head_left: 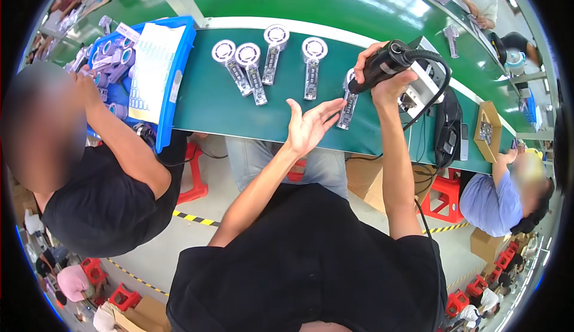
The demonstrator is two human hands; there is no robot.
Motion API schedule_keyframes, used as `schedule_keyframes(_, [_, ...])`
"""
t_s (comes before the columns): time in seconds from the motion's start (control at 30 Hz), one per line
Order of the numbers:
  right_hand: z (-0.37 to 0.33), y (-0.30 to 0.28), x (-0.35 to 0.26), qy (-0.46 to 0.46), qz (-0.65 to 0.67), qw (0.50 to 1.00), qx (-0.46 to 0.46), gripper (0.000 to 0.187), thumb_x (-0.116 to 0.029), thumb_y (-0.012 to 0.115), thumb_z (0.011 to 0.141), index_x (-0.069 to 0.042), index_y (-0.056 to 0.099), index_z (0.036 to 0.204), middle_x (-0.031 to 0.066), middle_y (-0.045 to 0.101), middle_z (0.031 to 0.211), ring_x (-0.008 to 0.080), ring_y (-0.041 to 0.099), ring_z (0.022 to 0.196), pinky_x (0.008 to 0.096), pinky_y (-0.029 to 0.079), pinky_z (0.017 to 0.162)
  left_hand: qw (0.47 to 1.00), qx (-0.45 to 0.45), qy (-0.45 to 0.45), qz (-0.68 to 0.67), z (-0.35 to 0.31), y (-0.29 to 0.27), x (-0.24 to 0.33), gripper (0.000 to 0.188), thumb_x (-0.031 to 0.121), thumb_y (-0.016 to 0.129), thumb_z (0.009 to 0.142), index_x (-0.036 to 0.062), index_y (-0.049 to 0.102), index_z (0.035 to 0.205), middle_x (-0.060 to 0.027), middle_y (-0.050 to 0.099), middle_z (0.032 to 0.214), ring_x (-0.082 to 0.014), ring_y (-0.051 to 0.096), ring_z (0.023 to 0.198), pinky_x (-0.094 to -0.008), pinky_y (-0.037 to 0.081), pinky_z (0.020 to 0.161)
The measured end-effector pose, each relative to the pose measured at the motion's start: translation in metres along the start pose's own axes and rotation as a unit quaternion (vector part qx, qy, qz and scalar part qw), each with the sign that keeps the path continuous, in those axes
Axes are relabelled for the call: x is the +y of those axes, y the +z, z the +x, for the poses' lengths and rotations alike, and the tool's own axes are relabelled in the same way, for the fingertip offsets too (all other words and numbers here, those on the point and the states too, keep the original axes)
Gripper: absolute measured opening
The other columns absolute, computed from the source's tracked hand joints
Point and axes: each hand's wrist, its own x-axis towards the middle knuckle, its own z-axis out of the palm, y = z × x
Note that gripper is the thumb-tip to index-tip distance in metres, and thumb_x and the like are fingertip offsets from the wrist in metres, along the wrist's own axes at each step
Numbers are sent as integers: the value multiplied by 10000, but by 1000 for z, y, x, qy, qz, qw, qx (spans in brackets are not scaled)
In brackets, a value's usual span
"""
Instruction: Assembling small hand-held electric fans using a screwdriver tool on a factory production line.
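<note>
My right hand [391, 87] is wrapped round a black electric screwdriver [380, 68] with a coiled cord. The tool's front end points down and left over a handheld fan [346, 117] lying on the bench; its round head is mostly hidden behind the tool and hand. My left hand [307, 127] is open, palm up, with its fingertips at that fan's handle; I cannot tell if they touch. To the left lie more fans with round grilles and bared circuit boards in their handles: one fan [311, 72] apart, another [271, 63], and two close together, a fan [252, 76] and its neighbour [232, 69].
A blue bin [182, 72] full of fan parts, with a paper sheet [156, 69] on it, stands at left beside a seated co-worker [113, 182]. Right are a white device [421, 93], a black case [447, 126] and a cardboard tray [487, 130]. Beyond runs a green surface [335, 3].
</note>
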Motion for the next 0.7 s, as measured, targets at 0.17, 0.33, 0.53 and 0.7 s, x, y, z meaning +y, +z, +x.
schedule_keyframes(0.17, [-1,3,4,0,-12,1000,4,1060,-985,388,637,22,594,894,86,609,673,142,554,490,252,434,458,993,29,-17,-116,-3,1,-1,1246,885,-7,813,-116,344,1467,-234,381,1531,-291,292,1468,-427,157,1224])
schedule_keyframes(0.33, [-5,-3,-1,-11,-6,999,31,1065,-993,386,628,16,594,896,89,617,688,143,553,493,255,439,465,988,37,-18,-151,-2,9,-6,1196,867,34,847,-103,348,1471,-231,380,1535,-300,288,1471,-417,160,1224])
schedule_keyframes(0.53, [-21,-21,-21,-63,28,989,133,1040,-958,393,693,6,579,1037,217,687,831,249,592,488,329,486,471,798,7,134,588,-13,31,-3,494,210,588,964,-21,492,1390,-219,455,1471,-367,434,1378,-426,362,1141])
schedule_keyframes(0.7, [-20,-95,-72,-116,6,975,190,1032,-969,351,705,-17,573,1035,129,610,724,234,576,497,322,484,480,676,-16,205,707,-8,27,-15,510,-2,676,821,4,559,1317,-206,543,1366,-397,516,1284,-441,473,1037])
